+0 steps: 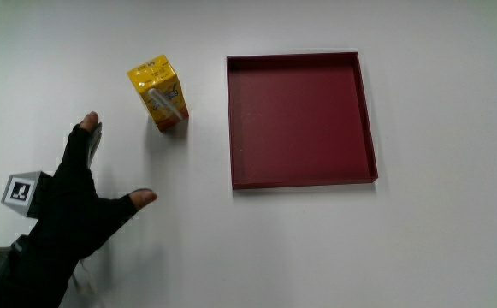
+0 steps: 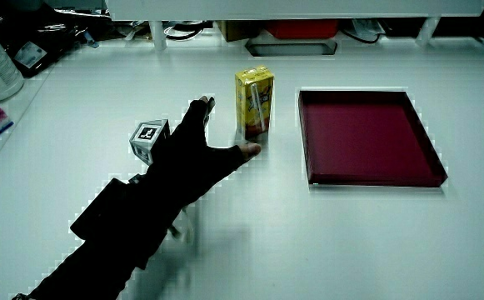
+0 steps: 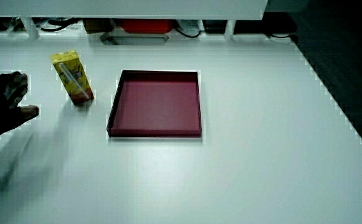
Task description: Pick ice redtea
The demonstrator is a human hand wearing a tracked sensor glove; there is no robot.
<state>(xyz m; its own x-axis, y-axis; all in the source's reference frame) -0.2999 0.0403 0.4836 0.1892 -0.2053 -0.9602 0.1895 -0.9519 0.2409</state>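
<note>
You have bare table between the hand (image 1: 77,201), fingers spread and holding nothing, and the upright yellow carton (image 1: 158,92). The red tray (image 1: 299,175) lies just beside the carton, apart from it, walling that flank; the carton's other flanks stand open.

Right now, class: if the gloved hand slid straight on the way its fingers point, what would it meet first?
Probably the yellow drink carton. The hand, fingers spread and empty, lies nearer the person and aims roughly toward it; its line may pass just beside it. The red tray lies off that line.
</note>
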